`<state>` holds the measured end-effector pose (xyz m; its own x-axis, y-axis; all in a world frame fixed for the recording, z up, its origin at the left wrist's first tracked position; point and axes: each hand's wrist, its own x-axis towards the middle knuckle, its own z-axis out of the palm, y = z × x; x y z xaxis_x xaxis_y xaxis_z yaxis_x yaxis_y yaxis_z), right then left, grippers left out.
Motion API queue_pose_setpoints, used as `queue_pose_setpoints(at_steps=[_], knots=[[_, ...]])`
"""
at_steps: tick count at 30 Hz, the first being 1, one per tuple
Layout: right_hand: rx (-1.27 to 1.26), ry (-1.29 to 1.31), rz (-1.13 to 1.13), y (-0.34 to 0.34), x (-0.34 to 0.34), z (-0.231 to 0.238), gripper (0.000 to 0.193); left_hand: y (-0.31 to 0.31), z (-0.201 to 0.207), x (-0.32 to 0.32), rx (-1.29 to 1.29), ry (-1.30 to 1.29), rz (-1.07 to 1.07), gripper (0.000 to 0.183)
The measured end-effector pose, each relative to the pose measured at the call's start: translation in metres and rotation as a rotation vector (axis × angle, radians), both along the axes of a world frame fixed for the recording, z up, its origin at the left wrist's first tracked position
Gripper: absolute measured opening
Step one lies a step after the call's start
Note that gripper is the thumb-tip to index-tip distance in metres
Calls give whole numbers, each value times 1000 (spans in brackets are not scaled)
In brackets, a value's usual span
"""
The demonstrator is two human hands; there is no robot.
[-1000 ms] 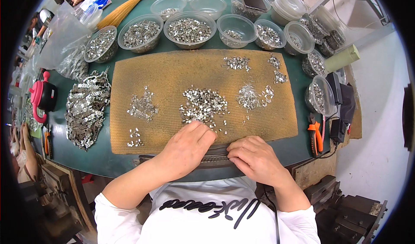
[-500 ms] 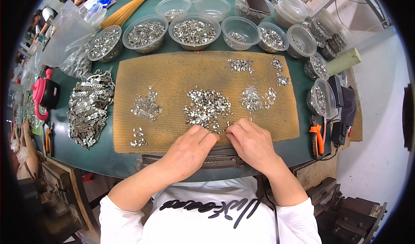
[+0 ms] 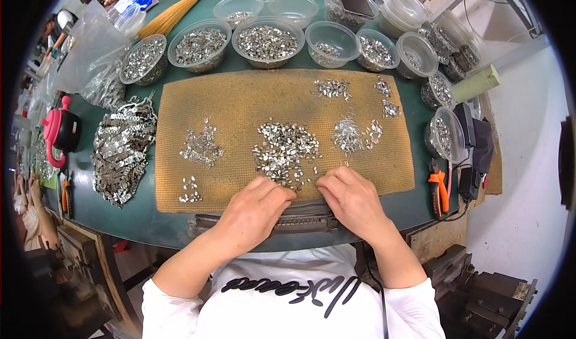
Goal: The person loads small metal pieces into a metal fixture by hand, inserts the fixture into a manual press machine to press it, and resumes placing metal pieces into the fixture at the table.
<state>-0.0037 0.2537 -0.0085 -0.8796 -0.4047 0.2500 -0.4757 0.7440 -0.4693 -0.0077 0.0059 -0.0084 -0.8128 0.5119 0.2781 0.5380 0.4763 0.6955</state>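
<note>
Well, a white wall (image 3: 519, 159) flanks the green table (image 3: 405, 210); I can't tell what left grip (image 3: 257, 206) or right grip (image 3: 353, 200) holds.

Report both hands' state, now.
Left hand: fingers curled at the mat; whether it holds anything cannot be told.
Right hand: fingers curled too; its grip cannot be told.

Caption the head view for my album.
Left hand and right hand beside a heap of small silvery pieces on a tan mat.

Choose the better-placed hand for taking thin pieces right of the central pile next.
Probably the right hand: it lies nearer those thin pieces; the left hand sits by the central pile.
</note>
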Motion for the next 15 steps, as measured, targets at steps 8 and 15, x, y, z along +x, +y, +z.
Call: queue_pose_setpoints(at_steps=[8,15], knots=[[-49,-38,56,4,7,13,13,-5,1,6,15,1,-21,15],[-120,-109,108,1,34,19,14,1,1,9,25,-41,2,15]])
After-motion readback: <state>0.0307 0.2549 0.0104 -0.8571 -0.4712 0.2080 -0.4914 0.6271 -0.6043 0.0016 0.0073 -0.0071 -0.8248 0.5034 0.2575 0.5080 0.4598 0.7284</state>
